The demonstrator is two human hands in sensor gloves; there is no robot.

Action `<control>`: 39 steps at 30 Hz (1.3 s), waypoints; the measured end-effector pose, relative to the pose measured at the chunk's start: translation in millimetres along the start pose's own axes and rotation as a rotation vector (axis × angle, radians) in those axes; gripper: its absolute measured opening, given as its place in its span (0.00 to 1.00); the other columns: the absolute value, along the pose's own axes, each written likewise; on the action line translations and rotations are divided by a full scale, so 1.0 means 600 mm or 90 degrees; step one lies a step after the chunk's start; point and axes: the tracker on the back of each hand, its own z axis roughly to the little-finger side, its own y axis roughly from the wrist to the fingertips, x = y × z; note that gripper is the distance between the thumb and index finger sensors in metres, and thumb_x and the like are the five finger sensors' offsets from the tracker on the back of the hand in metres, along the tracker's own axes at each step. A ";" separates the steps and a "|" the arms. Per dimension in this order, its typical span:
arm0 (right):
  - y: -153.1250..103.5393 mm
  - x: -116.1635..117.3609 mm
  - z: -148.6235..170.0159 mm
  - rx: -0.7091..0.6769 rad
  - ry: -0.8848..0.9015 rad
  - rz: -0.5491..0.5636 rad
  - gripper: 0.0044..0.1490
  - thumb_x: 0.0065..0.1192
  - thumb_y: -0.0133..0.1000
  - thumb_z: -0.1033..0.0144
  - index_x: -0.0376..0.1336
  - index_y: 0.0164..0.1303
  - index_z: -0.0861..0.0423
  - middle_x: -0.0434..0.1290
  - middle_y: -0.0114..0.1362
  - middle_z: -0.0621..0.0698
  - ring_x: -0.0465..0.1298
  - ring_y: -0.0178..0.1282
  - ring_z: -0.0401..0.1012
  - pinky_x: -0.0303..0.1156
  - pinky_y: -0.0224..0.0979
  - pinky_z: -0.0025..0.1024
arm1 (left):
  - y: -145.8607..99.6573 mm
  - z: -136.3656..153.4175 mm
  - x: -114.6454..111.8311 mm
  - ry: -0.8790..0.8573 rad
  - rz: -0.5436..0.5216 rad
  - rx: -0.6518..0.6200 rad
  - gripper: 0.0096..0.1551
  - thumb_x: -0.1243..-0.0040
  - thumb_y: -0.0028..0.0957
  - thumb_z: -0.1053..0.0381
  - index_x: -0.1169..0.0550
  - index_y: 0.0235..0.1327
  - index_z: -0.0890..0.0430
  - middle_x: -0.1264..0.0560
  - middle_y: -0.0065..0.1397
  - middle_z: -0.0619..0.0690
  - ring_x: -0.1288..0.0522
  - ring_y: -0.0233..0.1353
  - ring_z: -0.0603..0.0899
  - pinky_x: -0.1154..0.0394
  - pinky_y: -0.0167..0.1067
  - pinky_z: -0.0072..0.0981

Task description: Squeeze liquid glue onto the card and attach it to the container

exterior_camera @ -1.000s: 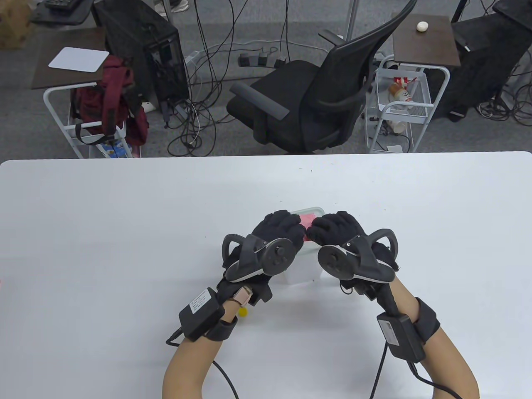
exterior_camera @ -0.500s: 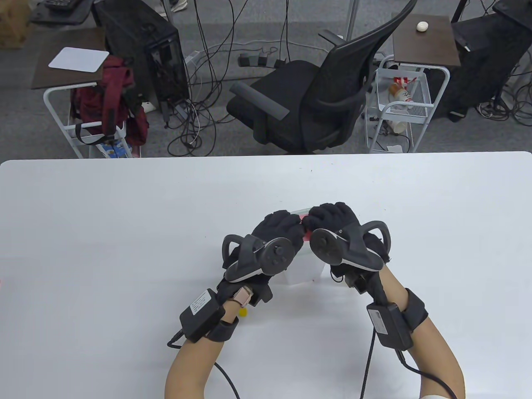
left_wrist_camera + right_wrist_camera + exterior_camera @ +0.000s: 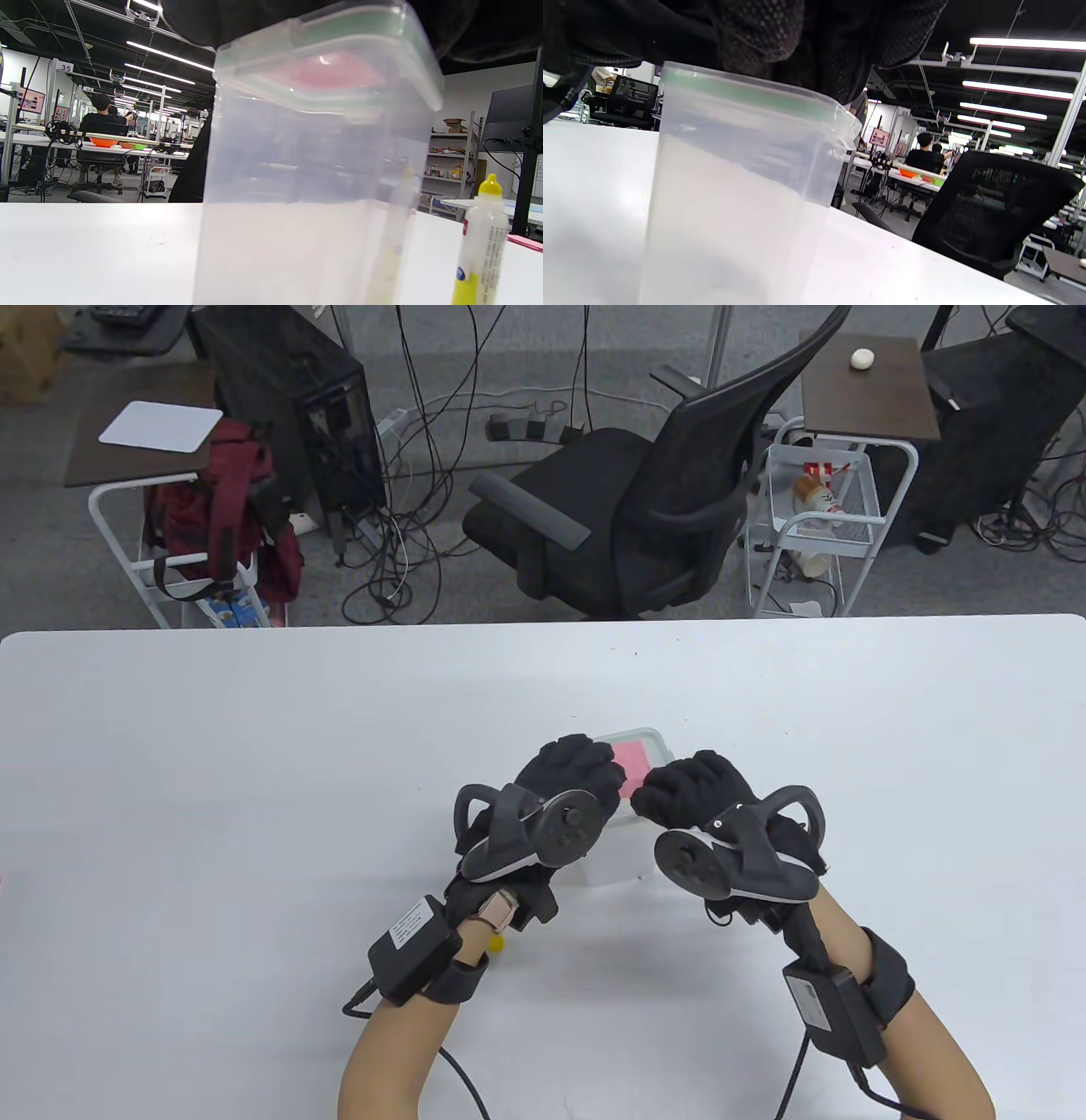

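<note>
A tall translucent container with a lid stands at the table's middle. A pink card lies flat on its lid. My left hand holds the lid's left side from above, fingers over the card's left edge. My right hand is curled at the lid's near right corner, fingertips by the card's right edge. The left wrist view shows the container close up, with the card pink through the lid. The right wrist view shows the container under my fingers. The glue bottle, white with a yellow cap, stands upright nearby; it is mostly hidden under my left wrist.
A pink sheet's edge lies on the table behind the glue bottle. A black office chair stands beyond the table's far edge.
My right hand has drawn back toward me and to the right, off the lid's middle, uncovering more of the pink card. My left hand, the container and the glue bottle have not moved.
</note>
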 end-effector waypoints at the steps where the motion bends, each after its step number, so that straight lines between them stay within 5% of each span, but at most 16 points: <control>1: 0.004 -0.001 0.002 0.007 0.010 0.001 0.21 0.56 0.59 0.65 0.67 0.61 0.41 0.73 0.73 0.39 0.76 0.75 0.42 0.66 0.85 0.46 | 0.000 0.000 0.000 -0.001 0.000 0.001 0.23 0.49 0.57 0.41 0.25 0.64 0.43 0.28 0.78 0.41 0.32 0.83 0.54 0.34 0.82 0.45; 4: 0.029 0.001 0.010 0.084 0.005 0.050 0.22 0.56 0.60 0.66 0.66 0.64 0.42 0.72 0.75 0.40 0.74 0.77 0.43 0.65 0.86 0.47 | 0.000 0.000 0.000 -0.004 0.001 0.002 0.23 0.49 0.57 0.41 0.25 0.64 0.43 0.28 0.79 0.41 0.32 0.83 0.54 0.34 0.82 0.45; 10: 0.071 0.026 -0.001 0.089 0.025 -0.008 0.23 0.55 0.60 0.67 0.65 0.66 0.43 0.70 0.77 0.41 0.72 0.80 0.43 0.62 0.88 0.48 | 0.000 0.000 0.000 -0.004 0.002 0.003 0.23 0.49 0.57 0.41 0.25 0.64 0.43 0.28 0.78 0.42 0.32 0.83 0.54 0.34 0.82 0.45; 28: -0.005 0.006 -0.002 0.000 -0.010 0.019 0.23 0.56 0.58 0.66 0.66 0.64 0.42 0.73 0.74 0.40 0.76 0.75 0.42 0.66 0.85 0.45 | 0.001 -0.001 0.000 0.001 0.005 0.006 0.22 0.49 0.57 0.41 0.25 0.63 0.43 0.28 0.78 0.41 0.32 0.83 0.54 0.34 0.82 0.45; 35: 0.022 0.004 0.019 0.084 0.044 0.049 0.23 0.56 0.60 0.66 0.65 0.65 0.42 0.71 0.76 0.41 0.75 0.77 0.43 0.65 0.86 0.46 | 0.001 -0.001 -0.001 -0.004 0.004 0.008 0.23 0.49 0.57 0.41 0.25 0.63 0.43 0.28 0.79 0.41 0.32 0.83 0.54 0.34 0.82 0.45; 39: 0.055 0.024 0.017 0.103 0.059 -0.005 0.24 0.55 0.61 0.66 0.64 0.67 0.42 0.69 0.78 0.41 0.73 0.79 0.43 0.63 0.87 0.47 | 0.001 0.000 -0.001 -0.005 0.004 0.008 0.22 0.49 0.57 0.41 0.25 0.63 0.43 0.28 0.79 0.41 0.32 0.83 0.54 0.34 0.82 0.45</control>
